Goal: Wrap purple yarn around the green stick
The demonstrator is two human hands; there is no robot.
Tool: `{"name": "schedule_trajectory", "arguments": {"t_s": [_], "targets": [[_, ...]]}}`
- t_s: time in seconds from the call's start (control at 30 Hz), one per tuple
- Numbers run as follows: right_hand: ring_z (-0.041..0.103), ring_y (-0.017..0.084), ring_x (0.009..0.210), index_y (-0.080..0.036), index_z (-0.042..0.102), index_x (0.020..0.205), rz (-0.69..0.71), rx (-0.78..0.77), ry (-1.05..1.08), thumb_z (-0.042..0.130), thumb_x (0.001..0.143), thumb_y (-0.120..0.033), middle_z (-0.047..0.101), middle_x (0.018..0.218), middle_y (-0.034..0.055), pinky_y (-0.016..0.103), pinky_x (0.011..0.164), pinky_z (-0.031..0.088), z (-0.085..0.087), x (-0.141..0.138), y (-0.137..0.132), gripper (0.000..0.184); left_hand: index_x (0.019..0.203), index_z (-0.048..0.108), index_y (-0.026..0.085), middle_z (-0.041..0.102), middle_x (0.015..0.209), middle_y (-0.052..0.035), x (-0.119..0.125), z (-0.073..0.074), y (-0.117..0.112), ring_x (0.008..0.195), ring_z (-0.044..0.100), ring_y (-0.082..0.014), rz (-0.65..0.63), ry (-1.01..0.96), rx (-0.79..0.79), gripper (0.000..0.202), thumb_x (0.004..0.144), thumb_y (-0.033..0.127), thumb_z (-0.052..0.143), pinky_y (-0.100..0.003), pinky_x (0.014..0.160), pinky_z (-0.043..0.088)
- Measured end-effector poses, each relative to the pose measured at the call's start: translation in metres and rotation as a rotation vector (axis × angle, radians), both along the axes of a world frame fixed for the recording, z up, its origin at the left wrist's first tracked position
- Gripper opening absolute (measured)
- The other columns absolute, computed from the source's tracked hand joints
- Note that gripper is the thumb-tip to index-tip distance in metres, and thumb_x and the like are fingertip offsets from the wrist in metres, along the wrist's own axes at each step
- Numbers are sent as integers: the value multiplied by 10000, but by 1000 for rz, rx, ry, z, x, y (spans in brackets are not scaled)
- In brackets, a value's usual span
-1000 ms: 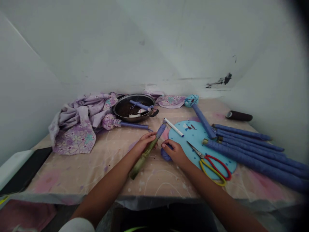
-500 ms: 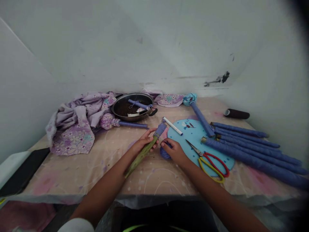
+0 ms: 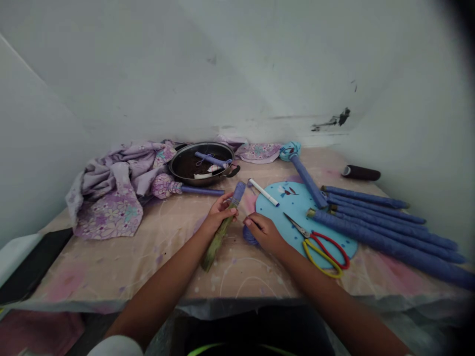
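My left hand [image 3: 220, 213] is closed around a greenish stick [image 3: 214, 247] that slants up and away from me. Purple-blue yarn wraps [image 3: 238, 192] cover the stick's far end. Just to the right, my right hand [image 3: 264, 232] has thumb and forefinger pinched together on the yarn; the thin strand is hard to make out. A small ball of purple-blue yarn [image 3: 249, 237] lies beneath its fingers. Beside that hand, scissors [image 3: 309, 240] with red and yellow handles rest on a light-blue round mat [image 3: 270, 210], as does a white marker [image 3: 264, 193].
Several blue-wrapped sticks [image 3: 378, 242] lie at the right, with a dark roll [image 3: 361, 172] behind them. Toward the wall stand a pan [image 3: 185, 180] and a blue-headed wrapped stick [image 3: 306, 178]. Floral cloth [image 3: 107, 207] is heaped left, near a purple-headed stick [image 3: 202, 191].
My left hand has turned the stick, and its wrapped end has shifted slightly left and away. My right hand has moved a little left, still pinching. The view has shifted slightly.
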State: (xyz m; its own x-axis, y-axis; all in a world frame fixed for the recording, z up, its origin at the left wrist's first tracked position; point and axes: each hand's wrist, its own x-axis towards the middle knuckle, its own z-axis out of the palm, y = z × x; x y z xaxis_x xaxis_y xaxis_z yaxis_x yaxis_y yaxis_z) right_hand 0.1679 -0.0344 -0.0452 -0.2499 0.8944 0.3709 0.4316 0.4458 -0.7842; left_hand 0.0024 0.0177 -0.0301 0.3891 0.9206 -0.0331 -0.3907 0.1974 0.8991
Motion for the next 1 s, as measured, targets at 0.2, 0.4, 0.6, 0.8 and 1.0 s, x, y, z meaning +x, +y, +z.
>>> {"name": "schedule_trajectory", "arguments": {"t_s": [0.2,0.4,0.6,0.8,1.0], "targets": [[506,132,654,-172,540,712,-33,8,-24,360,870,-337,529,667,17,247,632,385,0,-1,0,291,1184,435,177,605,833,-31,1,6,-7,720,600,-127,-64,-63,-120,599,633,213,666,-267,714,468],[523,139,685,-167,570,780,-28,-10,-24,363,870,-359,568,721,30,252,638,391,-2,-1,0,296,1264,353,236,600,962,-61,-1,19,-18,743,603,-135,-193,-123,-95,600,713,166,580,-246,615,488],[533,141,698,-165,570,808,-9,1,-16,377,858,-429,576,747,38,258,650,397,-5,1,1,331,1144,445,212,585,903,-54,-4,19,-18,661,574,-116,-214,-147,-111,439,721,190,562,-162,403,401],[544,154,775,-171,560,863,-6,1,-3,354,874,-391,591,814,53,282,714,414,-2,0,-2,301,841,543,123,565,752,-23,1,15,-18,562,528,-78,-165,-35,-78,250,627,198,648,-149,396,364],[525,152,858,-237,154,1334,-75,17,155,452,837,-347,499,1057,86,337,789,432,-8,-4,-7,590,936,587,120,552,673,-5,1,15,-17,584,520,-97,-130,75,-45,321,650,260,623,-213,522,410]]}}
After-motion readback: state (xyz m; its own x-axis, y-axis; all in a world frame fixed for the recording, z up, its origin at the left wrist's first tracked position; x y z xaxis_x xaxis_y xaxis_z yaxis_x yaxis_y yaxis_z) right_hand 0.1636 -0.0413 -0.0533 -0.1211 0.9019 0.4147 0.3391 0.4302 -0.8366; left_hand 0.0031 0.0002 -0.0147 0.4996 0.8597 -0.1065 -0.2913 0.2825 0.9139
